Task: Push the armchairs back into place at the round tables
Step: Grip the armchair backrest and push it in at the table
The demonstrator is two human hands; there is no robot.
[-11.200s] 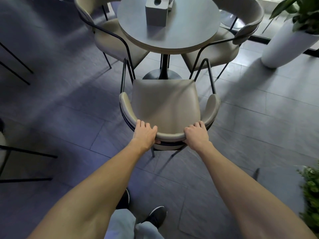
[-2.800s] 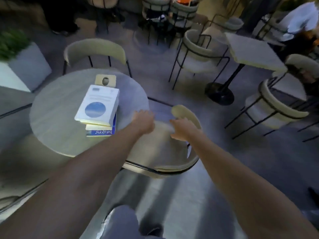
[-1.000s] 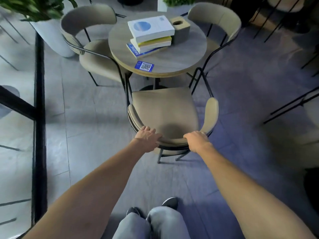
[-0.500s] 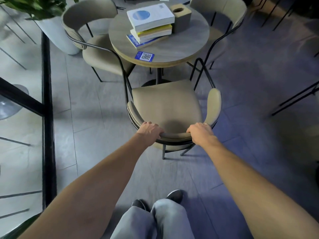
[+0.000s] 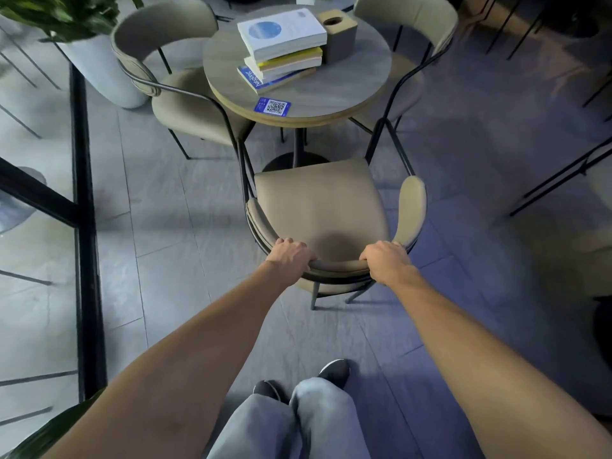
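A beige armchair with a black wire frame stands in front of me, its seat facing a round grey table. The seat's front edge sits just short of the table's rim, over the black table base. My left hand is closed over the left part of the curved backrest. On the right part of the same backrest, my right hand grips the rim. Two more beige armchairs flank the table, one at the left and one at the right, both with seats partly under the top.
A stack of books, a grey block holder and a blue QR card lie on the table. A white planter and a black-framed glass wall stand at the left. Other chair legs show at the right.
Earlier I held a chair at another table, then came to this one. Over the last second both hands closed onto this chair's backrest, and the chair has moved slightly toward the table.
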